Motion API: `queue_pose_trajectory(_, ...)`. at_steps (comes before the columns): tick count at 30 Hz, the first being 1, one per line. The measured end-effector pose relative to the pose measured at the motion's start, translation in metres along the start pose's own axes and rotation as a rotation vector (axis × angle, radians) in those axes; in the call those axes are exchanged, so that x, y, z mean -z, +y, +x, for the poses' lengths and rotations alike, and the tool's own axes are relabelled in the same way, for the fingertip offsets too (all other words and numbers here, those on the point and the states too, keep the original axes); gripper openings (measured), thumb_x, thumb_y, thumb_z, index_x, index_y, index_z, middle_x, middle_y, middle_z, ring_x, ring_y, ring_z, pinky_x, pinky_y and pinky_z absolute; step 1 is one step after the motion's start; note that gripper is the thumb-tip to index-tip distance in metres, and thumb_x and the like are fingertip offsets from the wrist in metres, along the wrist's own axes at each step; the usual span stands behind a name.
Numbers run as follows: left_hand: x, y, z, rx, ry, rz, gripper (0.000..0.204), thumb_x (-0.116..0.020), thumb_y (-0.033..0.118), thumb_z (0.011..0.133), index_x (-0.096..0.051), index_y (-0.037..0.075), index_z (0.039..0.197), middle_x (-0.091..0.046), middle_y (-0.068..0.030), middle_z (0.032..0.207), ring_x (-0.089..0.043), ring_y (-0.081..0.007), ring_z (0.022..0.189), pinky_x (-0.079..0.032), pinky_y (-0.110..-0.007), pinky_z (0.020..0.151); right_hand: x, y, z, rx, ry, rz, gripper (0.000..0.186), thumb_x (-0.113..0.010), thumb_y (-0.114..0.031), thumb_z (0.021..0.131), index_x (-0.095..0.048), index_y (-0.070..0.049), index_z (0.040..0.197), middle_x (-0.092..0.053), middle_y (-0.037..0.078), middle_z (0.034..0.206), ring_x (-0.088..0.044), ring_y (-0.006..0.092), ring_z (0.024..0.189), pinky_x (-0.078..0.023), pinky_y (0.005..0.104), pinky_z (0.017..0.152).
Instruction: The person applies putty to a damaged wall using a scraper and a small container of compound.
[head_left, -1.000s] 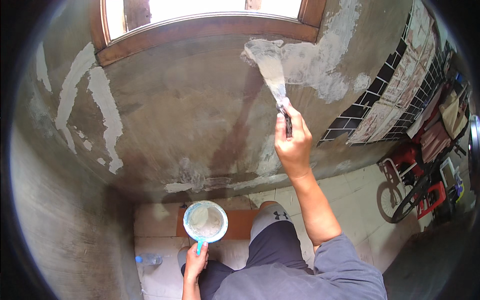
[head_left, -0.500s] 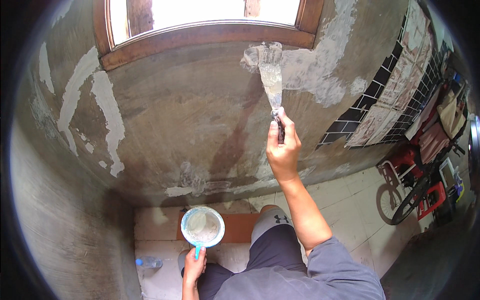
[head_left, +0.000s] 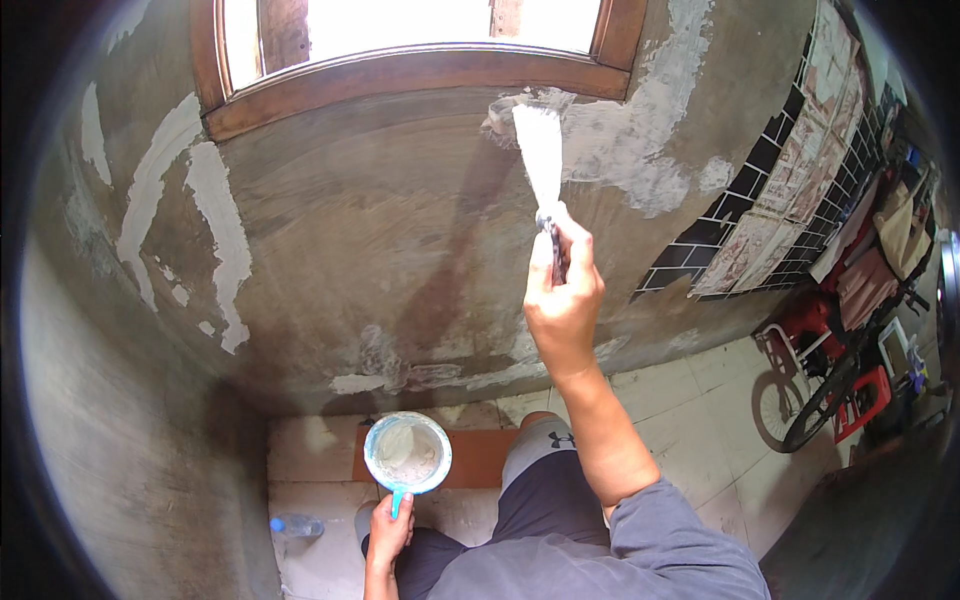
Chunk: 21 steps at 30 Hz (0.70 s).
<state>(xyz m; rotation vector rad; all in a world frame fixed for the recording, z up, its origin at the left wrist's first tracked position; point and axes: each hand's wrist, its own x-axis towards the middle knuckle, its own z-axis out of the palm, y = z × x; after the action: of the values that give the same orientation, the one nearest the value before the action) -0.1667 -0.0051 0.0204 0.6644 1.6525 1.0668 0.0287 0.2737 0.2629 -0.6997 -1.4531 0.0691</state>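
My right hand [head_left: 566,290] is wrapped round the dark handle of a putty knife [head_left: 541,155], whose broad blade shines bright white and points up the wall. The blade's tip lies over a smeared patch of pale putty [head_left: 630,145] just under the window frame; whether it touches the wall I cannot tell. Low in front of my body, my left hand [head_left: 388,532] grips the blue handle of a round dipper [head_left: 407,453]. Whitish putty sits inside the dipper, thicker at its far left side.
A brown wooden window frame [head_left: 420,80] tops the grey wall. White putty streaks [head_left: 218,240] mark the left side. On the tiled floor lie an orange-brown board [head_left: 478,458] and a plastic bottle [head_left: 298,526]. A bicycle [head_left: 815,400] and a red stool [head_left: 864,402] stand at right.
The putty knife has come slightly down and left, and its blade now catches the light. Putty under the window looks more spread out. My left hand and the dipper have barely moved.
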Motion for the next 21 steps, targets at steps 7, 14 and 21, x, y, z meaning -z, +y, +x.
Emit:
queue_pose_trajectory(7,0.001,-0.003,-0.002,0.002,0.017,-0.014,0.038,-0.061,0.039,0.102,-0.056,0.006,0.083,-0.052,-0.0006,0.057,-0.046,-0.0087,0.041,-0.036,-0.026,0.037,-0.041,0.009,-0.007,0.034,0.003,-0.027,0.031,-0.058,-0.004,0.098,-0.055,0.002,0.128,-0.068,0.027,0.109,-0.069,0.0422,0.096,-0.057,0.0429,0.081)
queue_pose_trajectory(14,0.011,-0.015,-0.004,0.004,0.04,-0.031,0.037,-0.062,0.038,0.102,-0.056,0.006,0.084,-0.051,-0.0002,0.056,-0.046,-0.0083,0.041,-0.035,-0.026,0.037,-0.054,0.003,-0.011,-0.016,0.0,0.062,0.033,-0.058,-0.004,0.098,-0.053,0.002,0.13,-0.066,0.028,0.117,-0.068,0.0418,0.104,-0.056,0.0436,0.087)
queue_pose_trajectory(21,0.012,-0.014,-0.004,0.02,0.045,-0.054,0.037,-0.062,0.037,0.102,-0.056,0.005,0.083,-0.051,0.0,0.055,-0.046,-0.0081,0.041,-0.035,-0.026,0.036,-0.088,0.004,-0.043,0.0,-0.071,0.048,0.035,-0.058,-0.006,0.099,-0.052,0.002,0.132,-0.065,0.028,0.119,-0.067,0.042,0.109,-0.057,0.0439,0.087)
